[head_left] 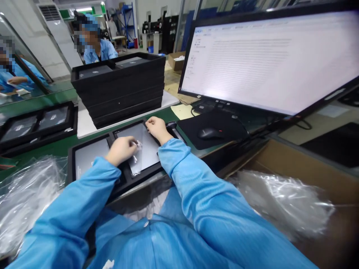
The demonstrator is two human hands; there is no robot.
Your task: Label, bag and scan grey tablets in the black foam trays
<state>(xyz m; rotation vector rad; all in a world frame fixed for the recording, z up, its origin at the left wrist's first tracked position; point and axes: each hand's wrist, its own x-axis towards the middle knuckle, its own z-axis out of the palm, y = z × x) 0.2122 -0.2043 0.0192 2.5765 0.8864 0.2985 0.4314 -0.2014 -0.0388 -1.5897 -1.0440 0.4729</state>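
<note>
- A black tray (123, 179) was set on the green worktop (60, 147), with two grey panels seated in its compartments.
- The left hand (121, 150) was rested on the right-hand panel (146, 155), its fingers curled around a small, crumpled piece of clear film (138, 145).
- The right hand (157, 128) was placed at that panel's far corner, fingertips bent and pressed to the edge; whether anything was pinched there could not be told.
- A stack of black trays (123, 87) was seen behind.
- A mouse (209, 133) and a lit monitor (269, 59) were placed to the right.
</note>
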